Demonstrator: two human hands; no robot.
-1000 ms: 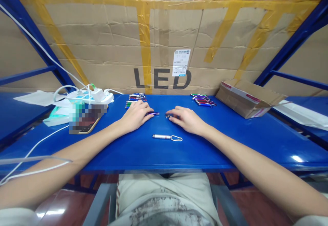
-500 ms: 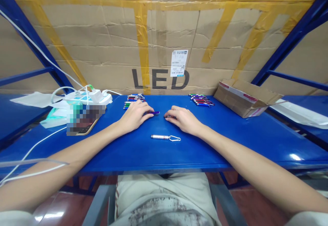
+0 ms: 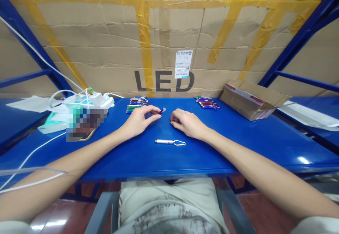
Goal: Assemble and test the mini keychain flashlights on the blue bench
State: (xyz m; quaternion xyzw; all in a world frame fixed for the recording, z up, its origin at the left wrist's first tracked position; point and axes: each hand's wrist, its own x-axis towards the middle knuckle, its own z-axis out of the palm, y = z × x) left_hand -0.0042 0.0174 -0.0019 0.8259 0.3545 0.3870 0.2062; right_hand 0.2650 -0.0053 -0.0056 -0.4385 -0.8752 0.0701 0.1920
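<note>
My left hand [image 3: 139, 120] pinches a small purple keychain flashlight [image 3: 161, 111] and tilts its tip up off the blue table [image 3: 238, 145]. My right hand [image 3: 186, 122] rests curled on the table just to the right, fingers closed over something small I cannot make out. A silver keychain flashlight [image 3: 169, 142] with a carabiner clip lies flat in front of both hands. Two rows of coloured flashlights lie at the back: one on the left [image 3: 136, 103], one on the right [image 3: 206, 102].
An open cardboard box [image 3: 253, 99] sits at the back right. A white power strip [image 3: 90, 100] with cables, a phone [image 3: 83, 129] and white bags lie at the left. A taped cardboard wall marked LED [image 3: 164, 80] closes the back. Blue shelf struts stand at both sides.
My left hand has lifted the purple flashlight's front end off the table; before it lay flat under my fingers. My right hand has curled slightly tighter. The view shifted slightly.
</note>
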